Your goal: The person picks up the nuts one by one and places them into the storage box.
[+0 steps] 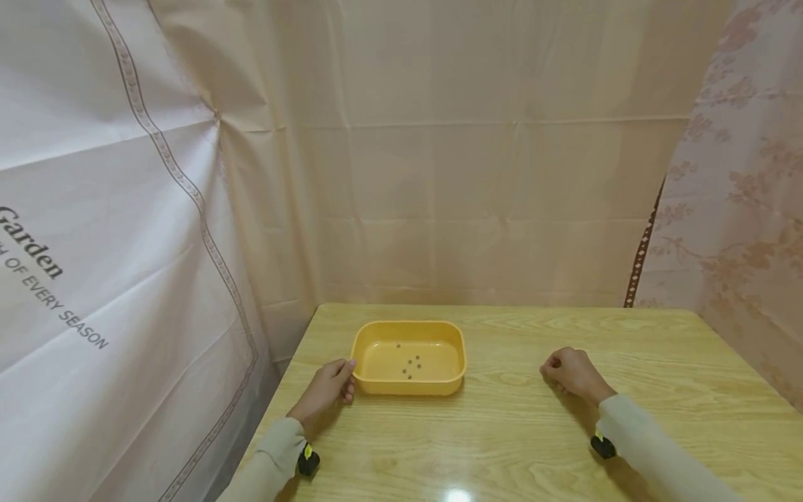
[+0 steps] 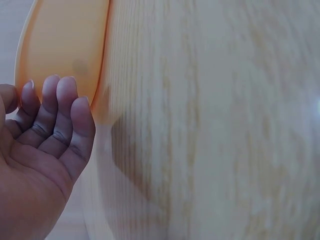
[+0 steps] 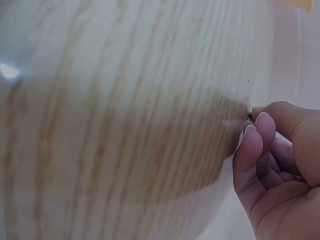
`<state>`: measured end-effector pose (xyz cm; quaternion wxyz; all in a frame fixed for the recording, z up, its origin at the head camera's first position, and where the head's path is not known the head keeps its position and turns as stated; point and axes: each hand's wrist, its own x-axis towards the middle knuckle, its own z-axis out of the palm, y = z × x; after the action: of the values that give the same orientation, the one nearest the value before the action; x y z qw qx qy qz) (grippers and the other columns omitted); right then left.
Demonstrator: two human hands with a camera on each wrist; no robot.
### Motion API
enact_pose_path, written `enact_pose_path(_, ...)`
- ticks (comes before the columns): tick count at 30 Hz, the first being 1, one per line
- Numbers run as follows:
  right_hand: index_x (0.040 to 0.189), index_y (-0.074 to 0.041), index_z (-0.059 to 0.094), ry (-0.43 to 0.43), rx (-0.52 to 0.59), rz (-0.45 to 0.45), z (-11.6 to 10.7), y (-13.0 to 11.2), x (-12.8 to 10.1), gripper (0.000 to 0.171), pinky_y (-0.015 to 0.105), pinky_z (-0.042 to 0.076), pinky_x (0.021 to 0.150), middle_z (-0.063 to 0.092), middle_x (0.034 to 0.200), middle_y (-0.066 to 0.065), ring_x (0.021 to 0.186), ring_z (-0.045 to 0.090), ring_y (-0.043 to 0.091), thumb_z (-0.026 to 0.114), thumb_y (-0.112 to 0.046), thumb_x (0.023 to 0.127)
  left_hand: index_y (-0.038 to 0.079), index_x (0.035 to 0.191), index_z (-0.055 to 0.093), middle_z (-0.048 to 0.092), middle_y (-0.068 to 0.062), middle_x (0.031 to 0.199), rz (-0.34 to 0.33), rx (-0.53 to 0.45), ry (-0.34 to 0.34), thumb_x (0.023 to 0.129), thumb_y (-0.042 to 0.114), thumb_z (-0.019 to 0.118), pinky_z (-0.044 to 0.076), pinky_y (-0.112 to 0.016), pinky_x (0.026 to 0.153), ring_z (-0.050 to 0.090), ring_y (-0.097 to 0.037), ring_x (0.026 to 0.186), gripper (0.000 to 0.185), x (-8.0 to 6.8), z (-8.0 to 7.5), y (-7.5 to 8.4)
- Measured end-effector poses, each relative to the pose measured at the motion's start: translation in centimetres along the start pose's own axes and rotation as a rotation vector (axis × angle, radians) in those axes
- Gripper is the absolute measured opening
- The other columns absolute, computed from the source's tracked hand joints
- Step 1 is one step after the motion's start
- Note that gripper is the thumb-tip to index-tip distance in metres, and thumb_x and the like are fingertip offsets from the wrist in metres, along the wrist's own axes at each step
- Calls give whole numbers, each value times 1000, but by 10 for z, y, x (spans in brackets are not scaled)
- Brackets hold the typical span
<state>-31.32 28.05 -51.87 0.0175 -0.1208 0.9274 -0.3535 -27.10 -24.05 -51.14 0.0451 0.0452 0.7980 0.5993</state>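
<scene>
A yellow rectangular tray [image 1: 408, 388] with rounded corners stands on the table. Several tiny dark pieces, like small nuts [image 1: 418, 366], lie scattered on its bottom. My left hand [image 1: 330, 385] holds the tray's left end, thumb at the rim; in the left wrist view its fingers [image 2: 61, 112] curl against the outer wall. To the right of the tray, my right hand [image 1: 574, 373] is low over the table. Between its thumb and fingertips, the right wrist view shows a tiny dark piece [image 3: 250, 116] pinched, mostly hidden by the fingers.
The wood-grain table [image 1: 502, 432] reaches back to a hanging beige cloth [image 1: 477, 174]. A printed white cloth [image 1: 125, 279] hangs at the left and a flowered one [image 1: 753, 230] at the right. One tiny dark speck [image 3: 248, 80] shows on the table beyond my right fingertips.
</scene>
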Motion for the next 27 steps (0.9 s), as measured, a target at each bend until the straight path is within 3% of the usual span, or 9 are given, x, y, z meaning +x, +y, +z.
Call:
enact_pose_path(8, 94, 4, 71, 5, 6, -12, 1, 0, -2, 10, 29, 53, 50, 65, 77, 4, 58, 60, 17, 63, -1, 99, -2, 94, 57, 60, -11, 78, 2, 15, 21, 111, 35, 47, 53, -31, 59, 57, -19, 64, 42, 1, 1, 0)
enact_pose_path(27, 94, 1, 67, 21, 5, -53, 3, -3, -8, 10, 29, 52, 51, 64, 77, 4, 57, 59, 16, 60, -3, 101, -3, 95, 56, 59, -10, 79, 1, 6, 1, 111, 35, 48, 53, -31, 59, 57, -18, 64, 43, -2, 1, 3)
